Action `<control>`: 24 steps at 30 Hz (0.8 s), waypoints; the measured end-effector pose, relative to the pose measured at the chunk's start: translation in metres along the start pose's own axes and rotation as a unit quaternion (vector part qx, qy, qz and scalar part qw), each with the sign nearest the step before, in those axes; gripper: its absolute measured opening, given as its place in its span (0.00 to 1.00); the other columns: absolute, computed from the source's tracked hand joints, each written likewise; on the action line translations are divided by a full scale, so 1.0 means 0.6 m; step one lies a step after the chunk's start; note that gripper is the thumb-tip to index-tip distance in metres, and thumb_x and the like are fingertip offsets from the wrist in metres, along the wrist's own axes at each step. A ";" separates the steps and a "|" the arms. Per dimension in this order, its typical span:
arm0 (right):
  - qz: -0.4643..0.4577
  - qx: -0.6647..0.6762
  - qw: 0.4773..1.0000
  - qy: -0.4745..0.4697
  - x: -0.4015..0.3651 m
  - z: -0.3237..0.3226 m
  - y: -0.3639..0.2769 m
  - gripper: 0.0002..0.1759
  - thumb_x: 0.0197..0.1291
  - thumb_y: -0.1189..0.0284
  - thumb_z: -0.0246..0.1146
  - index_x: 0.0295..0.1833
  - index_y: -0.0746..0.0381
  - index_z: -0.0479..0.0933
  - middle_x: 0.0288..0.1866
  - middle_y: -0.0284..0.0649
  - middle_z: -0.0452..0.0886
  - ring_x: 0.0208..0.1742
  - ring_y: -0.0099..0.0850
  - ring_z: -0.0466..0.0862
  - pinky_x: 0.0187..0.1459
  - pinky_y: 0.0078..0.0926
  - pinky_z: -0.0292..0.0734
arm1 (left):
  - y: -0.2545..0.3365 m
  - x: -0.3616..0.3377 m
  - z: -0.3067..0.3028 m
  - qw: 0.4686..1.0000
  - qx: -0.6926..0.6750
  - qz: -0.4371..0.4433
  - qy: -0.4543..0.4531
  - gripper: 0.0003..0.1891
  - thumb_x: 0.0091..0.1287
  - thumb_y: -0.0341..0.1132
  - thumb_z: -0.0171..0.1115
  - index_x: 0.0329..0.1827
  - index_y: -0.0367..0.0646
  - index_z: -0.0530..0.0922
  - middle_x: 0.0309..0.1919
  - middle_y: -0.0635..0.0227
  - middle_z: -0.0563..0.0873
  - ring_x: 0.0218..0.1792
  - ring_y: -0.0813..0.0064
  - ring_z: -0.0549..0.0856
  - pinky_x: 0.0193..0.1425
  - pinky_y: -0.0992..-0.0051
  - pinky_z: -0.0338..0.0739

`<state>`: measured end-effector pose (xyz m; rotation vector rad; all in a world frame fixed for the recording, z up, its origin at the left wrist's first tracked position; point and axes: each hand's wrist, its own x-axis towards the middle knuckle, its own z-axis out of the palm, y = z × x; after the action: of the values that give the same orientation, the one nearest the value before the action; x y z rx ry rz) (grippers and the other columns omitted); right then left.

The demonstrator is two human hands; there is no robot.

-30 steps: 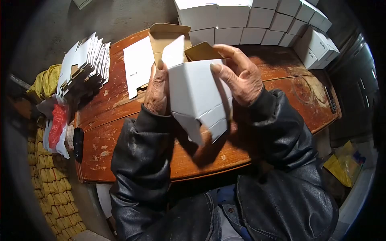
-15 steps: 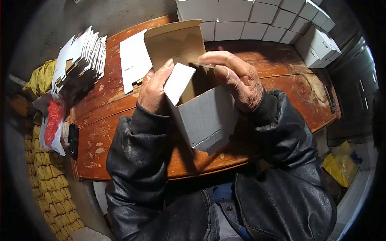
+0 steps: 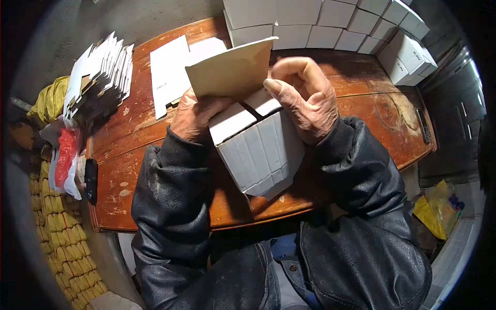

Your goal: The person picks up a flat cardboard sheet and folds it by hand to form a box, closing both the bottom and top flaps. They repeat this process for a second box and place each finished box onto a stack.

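I hold a white cardboard box (image 3: 258,150) above the wooden table (image 3: 372,98), both hands on it. My left hand (image 3: 194,116) grips its left side and presses one small white side flap down over the opening. My right hand (image 3: 302,98) holds the right side, its thumb on the other side flap. The big lid flap (image 3: 232,70), brown on the inside, stands up behind the folded side flaps. The box's bottom end points toward me.
Rows of finished white boxes (image 3: 330,26) line the table's far edge and right corner. A flat white blank (image 3: 168,72) lies on the table; a stack of flat blanks (image 3: 98,77) sits at the left. A dark phone (image 3: 91,178) and a red-and-white bag (image 3: 64,160) rest at the left edge.
The box was turned so its open end faces up. Both side flaps went from standing open to folded down over the opening, and the lid flap tilted forward.
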<state>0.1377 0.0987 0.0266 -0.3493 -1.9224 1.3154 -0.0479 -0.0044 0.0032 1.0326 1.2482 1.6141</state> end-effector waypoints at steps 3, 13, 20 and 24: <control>-0.035 0.002 0.999 0.027 0.005 0.004 0.013 0.31 0.60 0.69 0.66 0.65 0.64 0.60 0.55 0.43 0.71 0.56 0.30 0.74 0.61 0.28 0.69 | 0.010 -0.002 0.005 1.000 -0.009 -0.014 -0.002 0.14 0.57 0.26 0.66 0.47 0.39 0.80 0.38 0.66 0.85 0.37 0.76 0.83 0.44 0.75 0.81; -0.031 -0.038 0.999 0.012 0.003 -0.012 0.012 0.33 0.66 0.47 0.53 0.60 0.66 0.66 0.50 0.44 0.75 0.52 0.29 0.75 0.58 0.27 0.69 | -0.007 -0.001 0.016 0.981 -0.082 0.160 -0.072 0.15 0.62 0.27 0.54 0.52 0.34 0.77 0.52 0.56 0.81 0.52 0.68 0.81 0.60 0.69 0.75; -0.002 -0.050 0.998 0.029 0.009 -0.012 0.018 0.26 0.65 0.56 0.58 0.56 0.66 0.68 0.49 0.44 0.77 0.51 0.27 0.77 0.55 0.26 0.72 | -0.016 -0.015 0.040 0.988 -0.078 0.102 0.082 0.31 0.65 0.53 0.56 0.60 0.34 0.70 0.50 0.54 0.78 0.53 0.69 0.79 0.60 0.69 0.73; -0.025 -0.059 0.997 0.046 0.014 -0.012 0.031 0.22 0.67 0.59 0.57 0.55 0.66 0.69 0.49 0.45 0.78 0.50 0.27 0.78 0.55 0.24 0.73 | -0.010 -0.015 0.049 0.976 0.025 0.166 0.139 0.25 0.69 0.49 0.55 0.58 0.35 0.74 0.50 0.56 0.78 0.53 0.72 0.77 0.60 0.72 0.70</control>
<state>0.1338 0.1167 0.0149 -0.4117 -1.9235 1.1377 -0.0168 -0.0034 0.0013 1.1205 1.3573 2.0498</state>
